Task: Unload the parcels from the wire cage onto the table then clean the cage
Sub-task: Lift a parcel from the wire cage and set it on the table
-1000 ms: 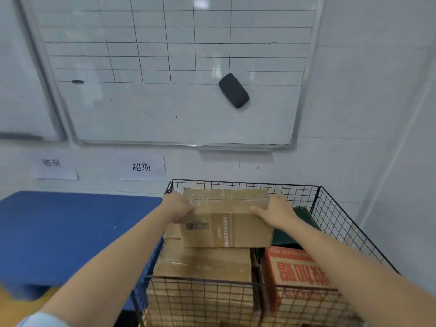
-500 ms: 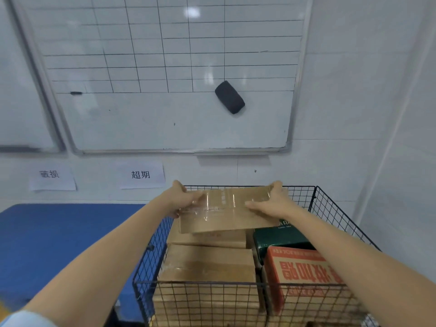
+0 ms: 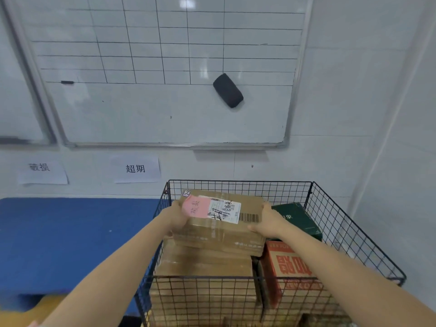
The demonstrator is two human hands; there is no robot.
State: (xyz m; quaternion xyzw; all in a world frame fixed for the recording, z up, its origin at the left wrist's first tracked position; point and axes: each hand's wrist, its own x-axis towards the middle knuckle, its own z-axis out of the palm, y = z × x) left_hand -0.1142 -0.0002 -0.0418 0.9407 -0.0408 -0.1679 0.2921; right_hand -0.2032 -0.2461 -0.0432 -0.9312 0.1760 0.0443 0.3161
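Gripping the short ends of a taped cardboard parcel (image 3: 221, 223), both hands, left (image 3: 175, 217) and right (image 3: 267, 223), hold it above the wire cage (image 3: 354, 232) rim.

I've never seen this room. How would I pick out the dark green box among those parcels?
Find the black wire cage below the whiteboard. Look towards its far right corner, just past the right hand gripping the labelled parcel and behind the red carton. The green box there is the only dark one; its neighbours are plain brown cardboard or red.
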